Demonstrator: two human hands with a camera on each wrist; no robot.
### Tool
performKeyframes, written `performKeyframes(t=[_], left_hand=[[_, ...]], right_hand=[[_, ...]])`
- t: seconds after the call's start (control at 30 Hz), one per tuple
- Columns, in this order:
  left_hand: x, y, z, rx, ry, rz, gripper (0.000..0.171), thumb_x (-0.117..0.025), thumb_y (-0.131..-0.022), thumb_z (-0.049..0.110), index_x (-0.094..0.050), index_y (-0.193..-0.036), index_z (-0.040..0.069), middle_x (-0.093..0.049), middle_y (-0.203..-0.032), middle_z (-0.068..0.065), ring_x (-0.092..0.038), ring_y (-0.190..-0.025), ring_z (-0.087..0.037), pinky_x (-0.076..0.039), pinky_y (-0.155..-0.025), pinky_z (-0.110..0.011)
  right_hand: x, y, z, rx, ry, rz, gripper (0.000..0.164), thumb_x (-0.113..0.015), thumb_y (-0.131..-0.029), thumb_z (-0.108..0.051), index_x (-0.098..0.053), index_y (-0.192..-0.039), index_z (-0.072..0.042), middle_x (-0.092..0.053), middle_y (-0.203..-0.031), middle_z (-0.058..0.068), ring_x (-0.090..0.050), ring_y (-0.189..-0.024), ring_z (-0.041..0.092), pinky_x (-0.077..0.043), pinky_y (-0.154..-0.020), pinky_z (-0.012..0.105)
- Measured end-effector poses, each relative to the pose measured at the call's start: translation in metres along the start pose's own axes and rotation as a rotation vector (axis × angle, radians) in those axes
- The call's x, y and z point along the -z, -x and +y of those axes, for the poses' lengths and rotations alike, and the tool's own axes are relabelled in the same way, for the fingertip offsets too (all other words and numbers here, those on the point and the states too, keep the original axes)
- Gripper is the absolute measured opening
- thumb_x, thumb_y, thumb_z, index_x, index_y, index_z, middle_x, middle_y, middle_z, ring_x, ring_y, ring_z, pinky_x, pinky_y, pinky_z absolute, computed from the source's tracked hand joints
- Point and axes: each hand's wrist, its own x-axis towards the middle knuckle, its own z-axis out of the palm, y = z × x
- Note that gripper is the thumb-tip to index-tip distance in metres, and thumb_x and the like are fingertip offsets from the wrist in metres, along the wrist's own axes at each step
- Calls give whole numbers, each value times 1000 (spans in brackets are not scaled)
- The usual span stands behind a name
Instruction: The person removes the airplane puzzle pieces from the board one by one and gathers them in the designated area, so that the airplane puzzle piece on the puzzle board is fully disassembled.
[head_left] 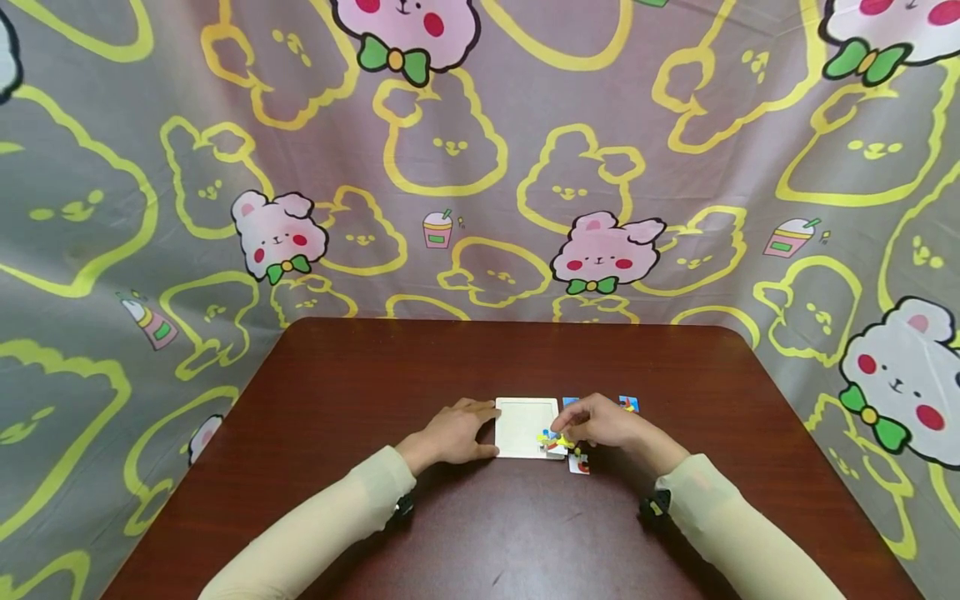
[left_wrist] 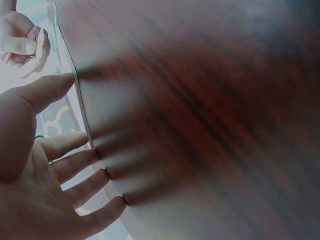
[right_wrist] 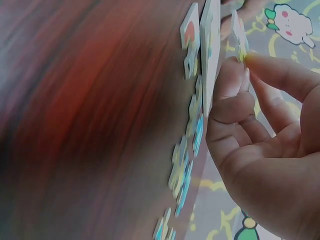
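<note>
A shallow white puzzle tray [head_left: 516,425] lies on the brown table. My left hand [head_left: 452,433] spreads its fingers at the tray's left side, with thumb and fingertips right at the edge. Over the tray's lower right corner, my right hand [head_left: 603,421] pinches a small, thin jigsaw piece [right_wrist: 239,35] between thumb and index finger. That piece is held up on edge in the right wrist view, and coloured printing overlaps the tray's corner in the head view. A loose piece with red printing [head_left: 579,463] lies just below that corner.
More loose jigsaw pieces [right_wrist: 180,170] lie on the table beside the tray, under and beyond the right hand. One blue-printed piece [head_left: 628,404] sits farther right. Behind the table [head_left: 360,358] hangs a cartoon-printed curtain [head_left: 495,208].
</note>
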Motion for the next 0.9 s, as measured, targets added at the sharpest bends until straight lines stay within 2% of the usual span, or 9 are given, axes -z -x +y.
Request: performKeyframes(t=[0.4,0.63,0.9], left_hand=[[1,0,1,5,-7,-2,66,-71,-89,45,-52,-145,15,-46,-156,-7,-44,-141,-27,-44,-105,-60],[0,0,1,5,-3,-9,67,-70,-89,45,-51,-146,15,-45,-156,-6,-43,-142,-27,-44,-106,-59],[1,1,1,0,-1,-2,67,-71,-89,45,-52,-145,15,-46,-156,-6,-44,-141,-27,-44,-105,-58]], right_hand=[[21,21,12,-48,27,-10,16,-67,-89,-6,-75,-103,-3,-69,-81,2,-52,-61,14,-44,-52,25],[28,32,17,-63,45,10,18,-70,-86,-6,-74,-103,-1,-69,-83,3,-55,-65,15,-42,-50,25],[33,38,26,-84,67,21,16,-70,-87,-8,-75,-102,-4,-68,-83,2,-57,-65,16,-42,-50,25]])
